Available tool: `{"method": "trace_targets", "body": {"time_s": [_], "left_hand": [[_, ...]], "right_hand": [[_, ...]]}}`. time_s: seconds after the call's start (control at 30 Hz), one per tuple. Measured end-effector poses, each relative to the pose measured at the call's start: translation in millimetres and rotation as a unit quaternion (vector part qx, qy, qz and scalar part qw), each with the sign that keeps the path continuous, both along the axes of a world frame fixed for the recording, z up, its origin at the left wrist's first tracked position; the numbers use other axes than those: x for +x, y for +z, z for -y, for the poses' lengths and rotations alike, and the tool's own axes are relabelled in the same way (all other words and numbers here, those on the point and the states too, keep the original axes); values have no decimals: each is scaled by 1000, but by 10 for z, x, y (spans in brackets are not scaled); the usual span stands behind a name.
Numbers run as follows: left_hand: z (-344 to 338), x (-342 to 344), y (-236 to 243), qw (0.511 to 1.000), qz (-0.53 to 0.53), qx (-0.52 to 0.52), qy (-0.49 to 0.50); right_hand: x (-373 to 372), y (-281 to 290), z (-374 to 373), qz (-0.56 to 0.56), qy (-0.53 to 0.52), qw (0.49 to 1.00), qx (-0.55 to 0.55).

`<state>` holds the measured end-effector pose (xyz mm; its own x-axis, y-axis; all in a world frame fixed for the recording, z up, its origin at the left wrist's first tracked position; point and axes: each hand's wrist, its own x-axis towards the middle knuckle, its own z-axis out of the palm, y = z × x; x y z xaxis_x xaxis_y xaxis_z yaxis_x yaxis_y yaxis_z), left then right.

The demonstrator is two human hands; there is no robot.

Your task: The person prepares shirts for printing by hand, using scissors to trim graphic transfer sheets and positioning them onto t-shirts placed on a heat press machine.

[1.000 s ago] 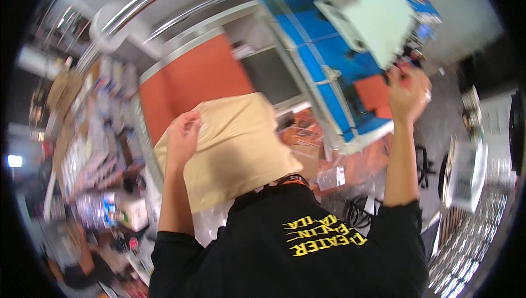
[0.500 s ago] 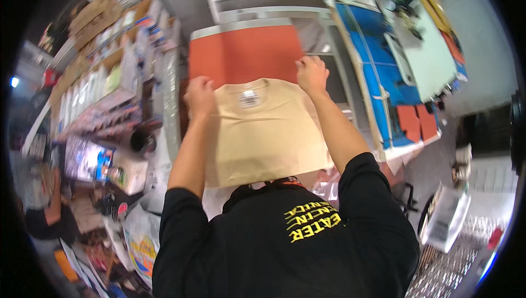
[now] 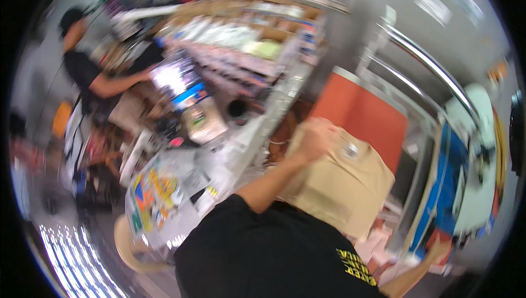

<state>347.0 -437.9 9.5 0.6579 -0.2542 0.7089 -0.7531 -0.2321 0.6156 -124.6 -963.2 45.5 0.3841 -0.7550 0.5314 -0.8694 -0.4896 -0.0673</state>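
A beige T-shirt (image 3: 339, 188) lies on the red-orange board (image 3: 359, 109), its collar toward the board's far end. My left hand (image 3: 320, 138) is at the shirt's left shoulder, beside the collar. Its fingers are smeared by motion, so I cannot make out whether they grip the cloth. Far to the right, my right hand (image 3: 436, 251) reaches to the near end of a blue surface (image 3: 446, 177). There it is at a small red-orange piece (image 3: 445, 240), its fingers too blurred to tell whether they close on it.
On the left stand boxes of packed goods (image 3: 219, 35), a lit screen (image 3: 175, 81) and a printed plastic bag (image 3: 159, 199). A co-worker in black (image 3: 87, 73) reaches toward the screen. Metal rails (image 3: 427, 59) run behind the board; a pale green panel (image 3: 476, 161) stands at the right.
The view has swung left, so the shirt now appears farther right and tilted. My right hand has left the board's right edge for the blue surface. My left hand stays near the shirt's shoulder.
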Motion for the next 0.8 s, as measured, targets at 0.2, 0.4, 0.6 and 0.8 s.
{"method": "trace_targets", "body": {"time_s": [0.2,0.4,0.6,0.8], "left_hand": [[568,-1278,576,968,-74,-19,-237],[-335,-799,952,927,-258,90,-256],[-2942,-79,1718,883,-191,-352,244],[-5219,39,1299,787,-383,-252,412]], "right_hand": [[1600,263,-2052,279,323,815,391],[2486,158,-3341,248,467,586,614],[2485,19,-2775,223,396,728,513],[2506,-194,-3206,146,425,769,454]]}}
